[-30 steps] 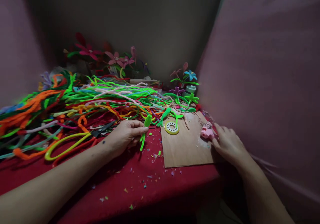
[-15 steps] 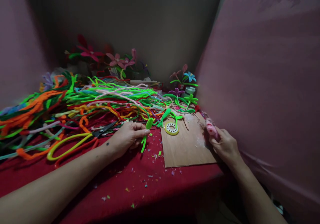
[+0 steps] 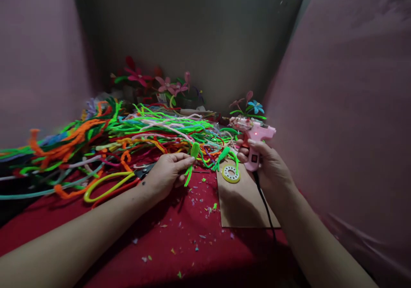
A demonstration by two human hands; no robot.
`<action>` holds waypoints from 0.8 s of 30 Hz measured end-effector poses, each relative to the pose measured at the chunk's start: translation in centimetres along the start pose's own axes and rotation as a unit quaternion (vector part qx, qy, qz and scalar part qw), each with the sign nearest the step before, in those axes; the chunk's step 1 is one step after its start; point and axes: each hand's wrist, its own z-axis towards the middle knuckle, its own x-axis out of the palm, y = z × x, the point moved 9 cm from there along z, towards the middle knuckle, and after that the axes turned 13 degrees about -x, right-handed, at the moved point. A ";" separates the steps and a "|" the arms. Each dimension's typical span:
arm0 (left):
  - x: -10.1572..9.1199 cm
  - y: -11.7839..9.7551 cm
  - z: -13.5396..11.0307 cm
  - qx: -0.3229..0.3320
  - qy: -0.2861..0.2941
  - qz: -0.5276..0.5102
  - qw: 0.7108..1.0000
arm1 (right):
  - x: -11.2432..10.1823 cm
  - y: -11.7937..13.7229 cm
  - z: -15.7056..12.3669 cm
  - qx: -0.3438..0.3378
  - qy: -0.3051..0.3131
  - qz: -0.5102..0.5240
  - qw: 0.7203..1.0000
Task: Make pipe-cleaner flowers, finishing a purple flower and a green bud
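Note:
My left hand [image 3: 168, 173] pinches a bright green pipe-cleaner leaf [image 3: 192, 160] just above the red cloth [image 3: 180, 236]. My right hand [image 3: 269, 168] grips a pink glue gun [image 3: 253, 144] upright above the brown board [image 3: 244, 206], nozzle pointing left, a small red light glowing on its handle. Its black cord [image 3: 265, 204] trails down across the board. A yellow-green ring [image 3: 230, 173] and a green leaf piece [image 3: 223, 156] lie at the board's far corner, between my hands.
A big heap of coloured pipe cleaners [image 3: 105, 142] covers the left and middle. Black scissors [image 3: 144, 171] lie beside a yellow loop [image 3: 105, 186]. Finished pipe-cleaner flowers [image 3: 167, 84] stand at the back wall. Pink cloth hangs on the right [image 3: 346, 129]. Scraps dot the red cloth.
My right hand has picked the pink glue gun up from the board's right edge and raised it towards the middle. My left hand keeps hold of the green leaf.

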 end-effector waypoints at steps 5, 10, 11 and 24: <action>-1.5 0.1 0.5 0.002 -0.038 -0.033 0.999 | 2.6 -0.8 1.1 -0.116 0.037 -0.024 0.992; -1.2 -0.2 0.6 0.019 -0.009 -0.061 0.998 | 0.8 -3.2 -0.7 -0.096 0.048 -0.257 0.960; -1.2 -0.2 0.6 0.016 -0.013 -0.065 0.998 | 0.6 -3.5 -1.0 -0.089 0.060 -0.283 0.953; -1.6 -0.6 0.4 0.000 -0.040 -0.086 0.996 | 1.6 -3.8 -2.1 -0.128 0.126 -0.279 0.943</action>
